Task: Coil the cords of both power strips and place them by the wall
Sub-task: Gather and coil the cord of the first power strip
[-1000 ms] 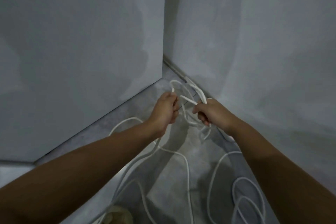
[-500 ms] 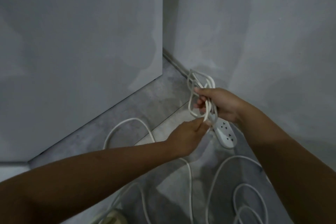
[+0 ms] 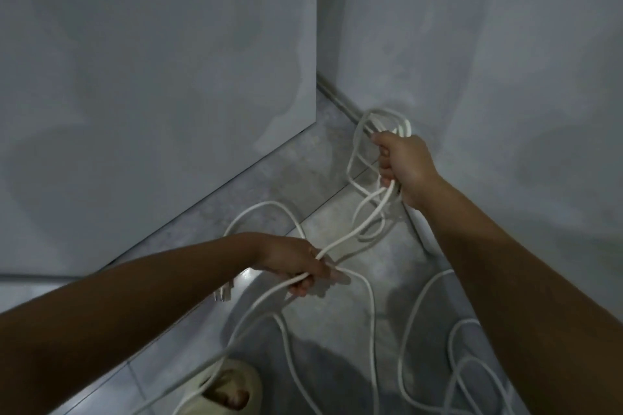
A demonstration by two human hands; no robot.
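Note:
My right hand [image 3: 403, 167] grips a bundle of white cord loops [image 3: 387, 121] held up near the right wall; the power strip body is hidden behind that hand. One white strand [image 3: 357, 229] runs down and left from the bundle to my left hand [image 3: 300, 266], whose fingers curl round it above the floor. More loose white cord [image 3: 371, 323] trails over the floor toward me. Another white cord [image 3: 458, 344] lies in curls at the lower right. A white plug [image 3: 224, 293] shows under my left forearm.
A grey wall panel [image 3: 151, 77] stands at the left and a grey wall [image 3: 488, 61] at the right, meeting at a narrow floor corner. A foot in a pale sandal [image 3: 226, 391] stands on the grey floor at the bottom.
My left hand has dropped down and left, away from the bundle, sliding along a strand. My right hand has lifted the loops slightly; the power strip seen half a second ago is now hidden.

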